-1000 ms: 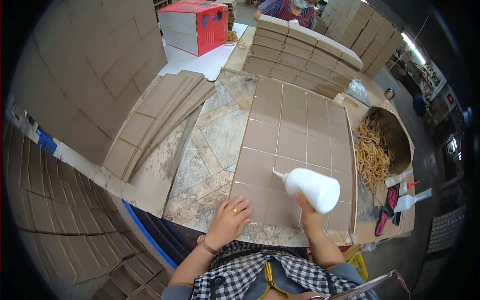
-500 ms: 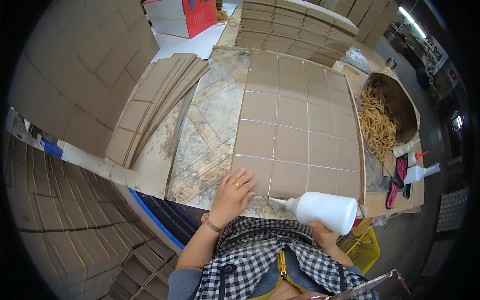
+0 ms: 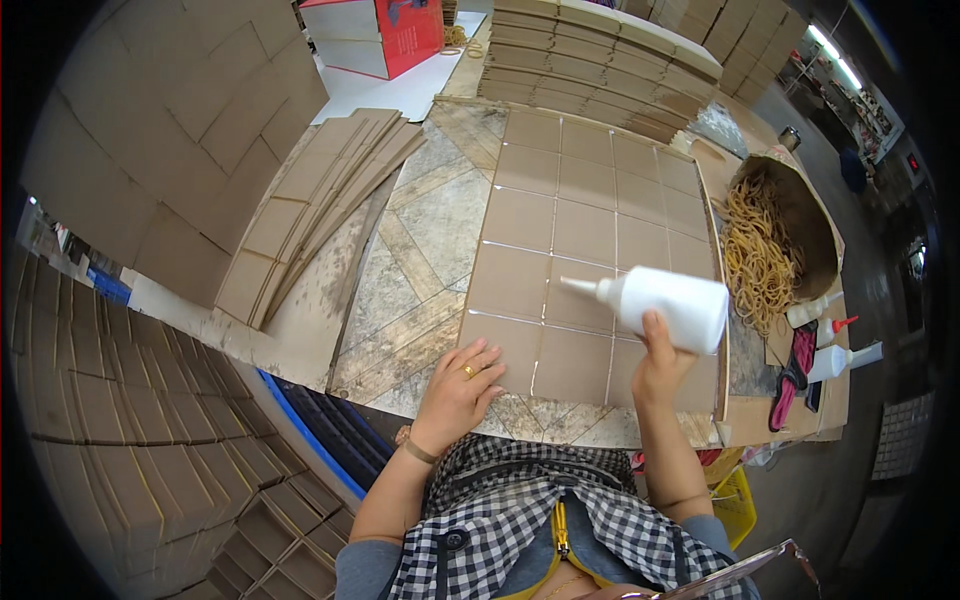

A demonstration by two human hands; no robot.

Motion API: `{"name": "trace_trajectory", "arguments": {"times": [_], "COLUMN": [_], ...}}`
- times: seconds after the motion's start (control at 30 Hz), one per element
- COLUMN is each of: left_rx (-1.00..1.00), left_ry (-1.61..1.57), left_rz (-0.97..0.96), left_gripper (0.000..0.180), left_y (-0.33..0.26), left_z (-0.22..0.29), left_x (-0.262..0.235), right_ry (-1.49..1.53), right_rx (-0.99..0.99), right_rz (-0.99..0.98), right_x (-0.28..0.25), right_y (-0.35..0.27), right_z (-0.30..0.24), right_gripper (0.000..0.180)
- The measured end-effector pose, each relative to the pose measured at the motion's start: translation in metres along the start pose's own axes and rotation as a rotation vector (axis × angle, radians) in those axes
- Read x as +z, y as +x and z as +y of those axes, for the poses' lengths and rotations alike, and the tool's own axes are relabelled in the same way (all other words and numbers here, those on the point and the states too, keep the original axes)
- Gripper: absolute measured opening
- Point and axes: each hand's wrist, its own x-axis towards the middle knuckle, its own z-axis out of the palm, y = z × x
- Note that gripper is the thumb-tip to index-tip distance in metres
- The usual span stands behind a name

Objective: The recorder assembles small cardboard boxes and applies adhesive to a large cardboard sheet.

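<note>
My right hand (image 3: 664, 362) is wrapped round a white squeeze bottle (image 3: 680, 308), which is tipped on its side with its thin nozzle pointing left. The bottle is above a large brown cardboard grid (image 3: 510, 278), made of several flat rectangles set edge to edge. White lines of what looks like glue run along many of the seams between them. My left hand (image 3: 462, 393) rests with fingers spread at the near left corner of the cardboard, fingertips touching it, a ring on one finger.
Loose cardboard strips (image 3: 310, 205) lie at the left of the table, and a tall cardboard stack (image 3: 590, 65) stands behind. A bag of rubber bands (image 3: 757, 245) sits at the right, with small bottles (image 3: 829, 362) and pink-handled scissors (image 3: 792, 380) nearby. A red and white box (image 3: 375, 40) is far left.
My right hand has lifted the white squeeze bottle from the near edge and carried it forward over the cardboard. My left hand has stayed almost in place.
</note>
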Motion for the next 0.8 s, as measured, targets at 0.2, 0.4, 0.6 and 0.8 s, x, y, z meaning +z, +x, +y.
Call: {"name": "trace_trajectory", "arguments": {"times": [0.2,0.4,0.6,0.8], "left_rx": [0.002,-0.001,-0.005,0.001], "left_ry": [-0.010,-0.027,-0.026,-0.028], "left_rz": [-0.010,-0.011,-0.013,0.005], "left_gripper": [0.026,0.026,0.027,0.027], "left_y": [0.000,0.000,-0.001,-0.002], "left_z": [0.000,-0.001,-0.001,-0.002], "left_x": [-0.002,-0.003,-0.003,-0.001], "right_ry": [-0.052,-0.070,-0.207,-0.227], "right_rx": [-0.077,-0.135,-0.145,-0.041], "right_rz": [-0.069,-0.068,-0.053,-0.115], "right_x": [0.037,0.049,0.046,0.021], "right_y": [0.035,0.037,0.012,-0.026], "right_z": [0.017,0.023,0.005,-0.014], "right_gripper": [0.048,0.049,0.049,0.049]}}
